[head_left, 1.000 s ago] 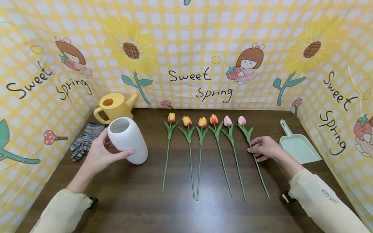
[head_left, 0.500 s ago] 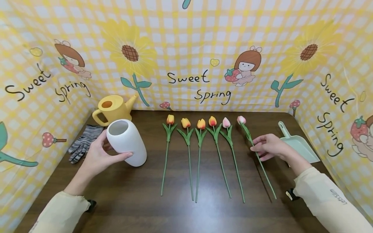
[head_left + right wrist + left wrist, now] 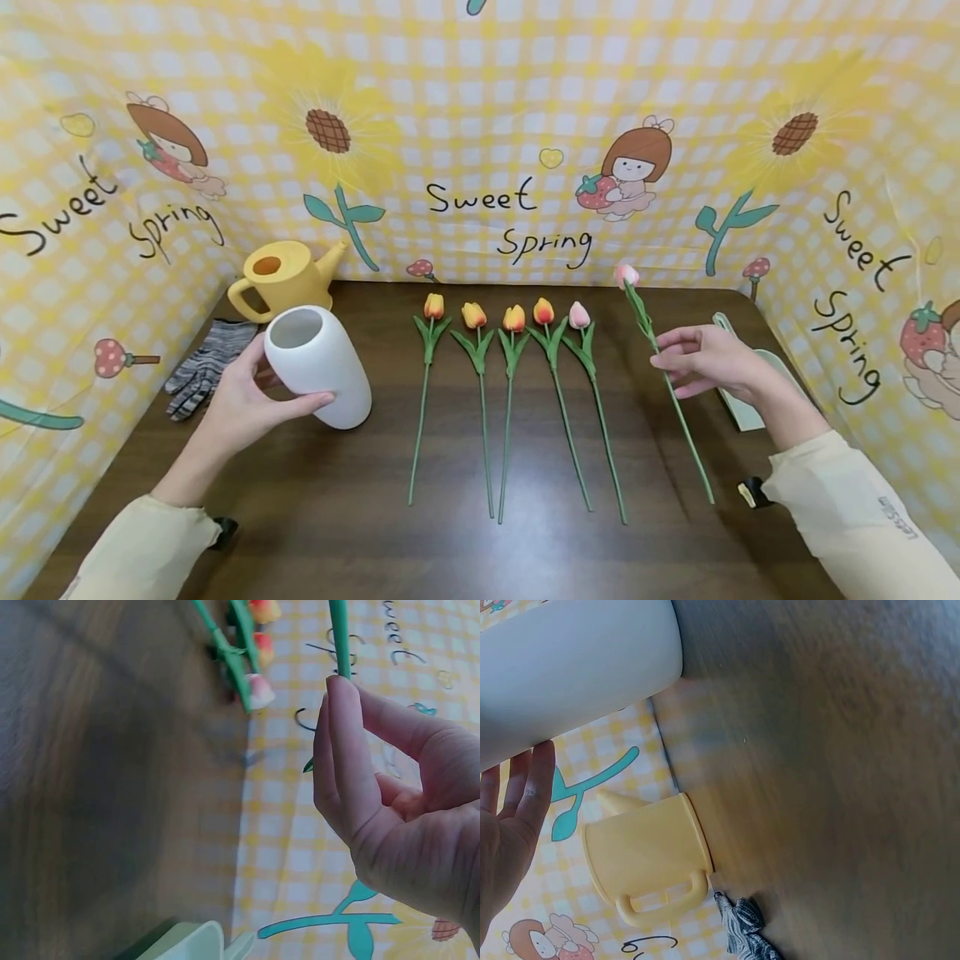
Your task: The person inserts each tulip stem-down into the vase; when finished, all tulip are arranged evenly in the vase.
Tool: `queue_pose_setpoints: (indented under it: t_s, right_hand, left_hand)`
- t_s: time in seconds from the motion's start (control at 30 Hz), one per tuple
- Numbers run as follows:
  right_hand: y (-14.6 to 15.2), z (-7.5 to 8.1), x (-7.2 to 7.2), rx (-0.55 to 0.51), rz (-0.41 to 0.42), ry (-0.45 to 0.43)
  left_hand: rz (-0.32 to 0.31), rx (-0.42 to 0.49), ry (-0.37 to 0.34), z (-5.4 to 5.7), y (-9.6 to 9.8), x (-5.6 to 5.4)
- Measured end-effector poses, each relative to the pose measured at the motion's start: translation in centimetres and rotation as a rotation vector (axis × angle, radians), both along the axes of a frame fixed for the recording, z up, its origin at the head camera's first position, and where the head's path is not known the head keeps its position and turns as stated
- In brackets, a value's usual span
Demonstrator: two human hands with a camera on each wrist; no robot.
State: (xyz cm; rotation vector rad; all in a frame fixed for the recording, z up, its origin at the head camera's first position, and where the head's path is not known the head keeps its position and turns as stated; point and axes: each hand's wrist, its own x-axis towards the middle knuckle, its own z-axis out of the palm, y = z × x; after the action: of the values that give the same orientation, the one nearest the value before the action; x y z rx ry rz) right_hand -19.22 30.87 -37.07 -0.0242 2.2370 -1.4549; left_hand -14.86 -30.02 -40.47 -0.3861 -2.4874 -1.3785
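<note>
My left hand [image 3: 251, 408] holds a white vase [image 3: 330, 375] at the left, thumb across its near side and fingers on its far side. The vase leans, its mouth towards the upper left in the head view. In the left wrist view, fingertips press against the white wall [image 3: 577, 667]. My right hand [image 3: 712, 362] pinches the green stem of a pink tulip [image 3: 626, 277] between thumb and fingers, just below the leaves. This tulip is raised, and its shadow falls on the table. The right wrist view shows its stem [image 3: 340, 637] rising out of the fingertips.
Between the hands several tulips lie in a row, orange-yellow ones [image 3: 513, 318] and one pink [image 3: 578, 315]. A yellow watering can [image 3: 279, 279] and grey knitted gloves [image 3: 210, 367] are at the left. A pale green dustpan [image 3: 742, 408] lies behind the right hand. Patterned cloth [image 3: 480, 125] walls the table.
The right hand has lifted the rightmost pink tulip off the table, its bloom now higher in the head view. The left hand and vase have hardly moved.
</note>
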Motion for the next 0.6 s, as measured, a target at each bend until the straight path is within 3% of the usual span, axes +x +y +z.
queue_pose_setpoints:
  t_s: [0.37, 0.6]
  right_hand:
    - [-2.1, 1.7, 0.9, -0.095, -0.005, 0.032]
    - [-4.9, 2.1, 0.5, -0.187, 0.024, 0.024]
  left_hand:
    - [-0.027, 0.020, 0.013, -0.1, 0.3, 0.0]
    - [-0.022, -0.004, -0.003, 0.0, -0.2, -0.2]
